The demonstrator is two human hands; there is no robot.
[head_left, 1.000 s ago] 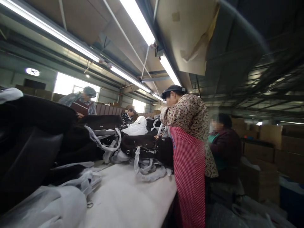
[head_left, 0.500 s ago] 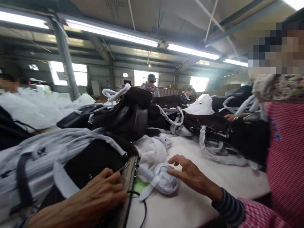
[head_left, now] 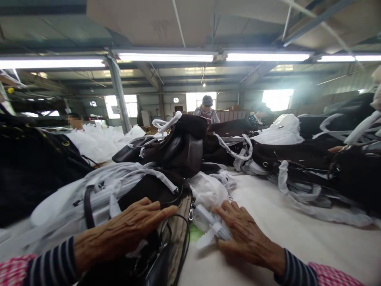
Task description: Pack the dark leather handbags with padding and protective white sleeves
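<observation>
A dark bag lies in front of me, with a beige lining edge, a black cord and a metal clasp along its right side. My left hand rests across this bag, palm down, its fingers stretched out to the right. To the right, on the pale table, my right hand is curled over a coiled white strip and grips it, hiding most of the coil. Crumpled white wrapping and a bit of light green material lie beside the coil.
Several dark bags with white-wrapped handles pile up across the table. White wrapping is heaped at far left, near another black bag. A co-worker is at the back. Another person's hand touches bags at right.
My right hand has come down and left onto the coiled strip. My left hand's fingers have straightened over the bag. The view has turned right, and the near co-worker is mostly out of it.
</observation>
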